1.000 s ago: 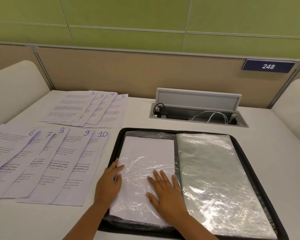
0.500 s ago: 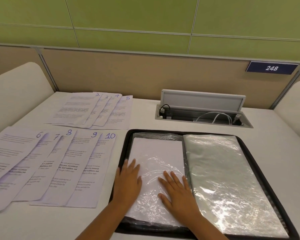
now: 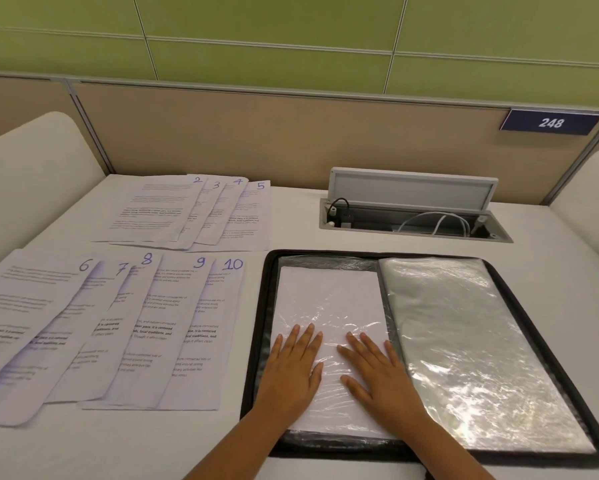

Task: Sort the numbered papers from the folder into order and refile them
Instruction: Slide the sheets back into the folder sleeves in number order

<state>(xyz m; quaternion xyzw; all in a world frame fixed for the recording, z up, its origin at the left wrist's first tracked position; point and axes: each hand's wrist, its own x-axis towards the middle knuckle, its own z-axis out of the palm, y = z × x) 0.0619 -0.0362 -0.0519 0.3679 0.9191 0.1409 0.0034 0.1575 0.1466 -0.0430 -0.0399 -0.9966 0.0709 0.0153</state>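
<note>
- The fingers point(image 3: 303, 344) of the left hand point(image 3: 291, 372) lie straight and flat, released, pressing down on the near part of the left page of the open folder point(image 3: 519, 289); they grasp nothing.
- The fingers point(image 3: 363, 351) of the right hand point(image 3: 381, 382) are likewise straight and spread, palm down on the same page, just beside the left hand and near the folder's spine.
- Under both hands lies a white sheet point(image 3: 329, 299) inside a clear plastic sleeve, its blank side up; the plastic is creased and shiny around the fingertips.
- The folder has a black zipped edge and lies open on the white tabletop point(image 3: 550, 271); its right half holds a stack of clear sleeves point(image 3: 464, 341) that glare in the light.
- To the left of the folder, a near row of printed papers point(image 3: 124, 327) is fanned out and overlapping, marked by hand 6, 7, 8, 9 and 10 from left to right.
- Farther back lies a second fanned row of papers point(image 3: 187, 213) marked 2, 3, 4 and 5.
- Beyond the folder, a cable box point(image 3: 412, 216) is set into the tabletop with its lid raised, black and white cables inside.
- At the far side stands a beige partition point(image 3: 256, 133) with a blue plate point(image 3: 550, 123) reading 248, and a green wall above.
</note>
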